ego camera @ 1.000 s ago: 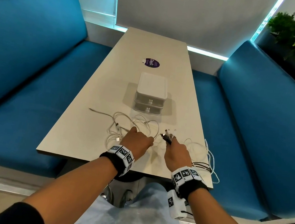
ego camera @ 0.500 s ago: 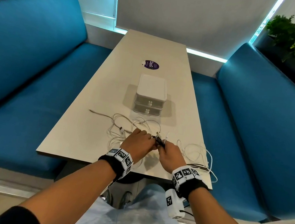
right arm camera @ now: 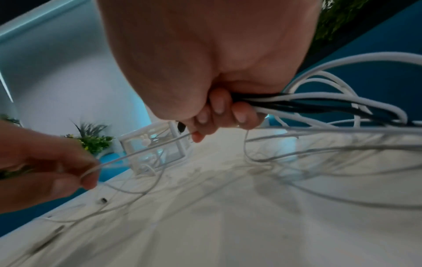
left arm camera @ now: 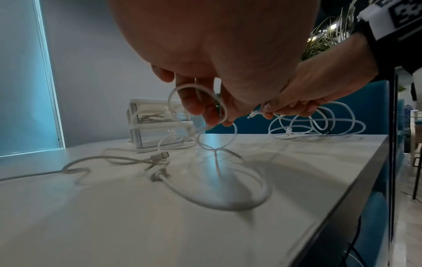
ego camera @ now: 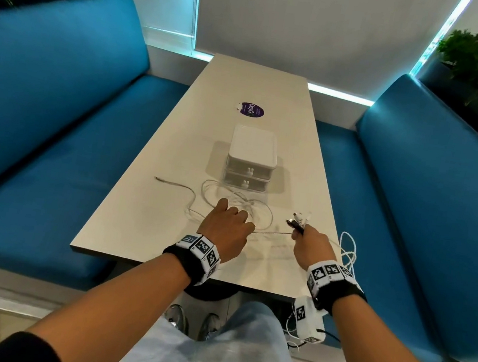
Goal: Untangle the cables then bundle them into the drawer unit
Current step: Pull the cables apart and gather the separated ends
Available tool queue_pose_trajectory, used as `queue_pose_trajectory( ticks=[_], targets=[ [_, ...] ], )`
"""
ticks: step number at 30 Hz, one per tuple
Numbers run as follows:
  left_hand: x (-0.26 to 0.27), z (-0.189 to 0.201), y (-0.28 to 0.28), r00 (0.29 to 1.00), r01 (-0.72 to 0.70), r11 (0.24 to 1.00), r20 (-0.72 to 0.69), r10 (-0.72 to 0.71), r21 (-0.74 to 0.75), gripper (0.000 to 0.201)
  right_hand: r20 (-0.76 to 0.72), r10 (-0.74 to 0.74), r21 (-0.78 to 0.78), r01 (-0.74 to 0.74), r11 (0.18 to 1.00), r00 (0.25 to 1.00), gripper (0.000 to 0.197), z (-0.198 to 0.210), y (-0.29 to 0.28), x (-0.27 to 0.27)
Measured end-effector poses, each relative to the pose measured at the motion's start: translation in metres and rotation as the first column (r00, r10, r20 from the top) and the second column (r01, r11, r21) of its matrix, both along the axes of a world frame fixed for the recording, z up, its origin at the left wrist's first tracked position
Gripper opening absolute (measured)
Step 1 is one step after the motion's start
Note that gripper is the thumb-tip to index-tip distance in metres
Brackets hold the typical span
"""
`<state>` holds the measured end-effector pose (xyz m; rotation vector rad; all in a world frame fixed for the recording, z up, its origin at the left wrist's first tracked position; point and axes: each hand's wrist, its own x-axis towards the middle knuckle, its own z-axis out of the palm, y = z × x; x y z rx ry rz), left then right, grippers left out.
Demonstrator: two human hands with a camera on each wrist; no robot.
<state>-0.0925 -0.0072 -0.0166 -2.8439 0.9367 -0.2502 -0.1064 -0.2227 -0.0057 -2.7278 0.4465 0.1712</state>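
Left hand [ego camera: 226,228] pinching one white cable [ego camera: 273,232]; right hand [ego camera: 310,246] gripping bundled cables [right arm camera: 319,103]. Loose cable tangle [ego camera: 228,201] between hands and far drawer unit [ego camera: 251,159] on surface [ego camera: 148,229].

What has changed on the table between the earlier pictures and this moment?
The two hands, close together half a second ago, have moved apart. The right hand has pulled to the right with its bundle of cable ends. The left hand now pinches a thin white cable, stretched between the hands. The drawer unit stays closed in the same place, and the loose cables still lie before it.
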Motion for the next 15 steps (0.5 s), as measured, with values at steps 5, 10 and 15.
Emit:
queue_pose_trajectory(
  ticks=[5, 10, 15],
  targets=[
    [-0.005, 0.002, -0.006, 1.000, -0.006, 1.000, -0.021, 0.006, 0.022, 0.017, 0.008, -0.002, -0.090, 0.002, 0.996, 1.000, 0.029, -0.007, -0.003, -0.007],
    [-0.008, -0.005, -0.013, 1.000, -0.012, 0.998, -0.009, 0.012, 0.060, 0.014, 0.063, 0.032, -0.095, -0.025, 0.995, 0.998, 0.028, -0.012, 0.006, -0.014],
    [-0.012, -0.009, -0.017, 0.999, 0.004, 0.998, -0.042, -0.001, 0.061, 0.020, 0.168, 0.098, -0.043, -0.092, 0.995, 0.981, 0.029, -0.008, 0.026, -0.019]
  ],
)
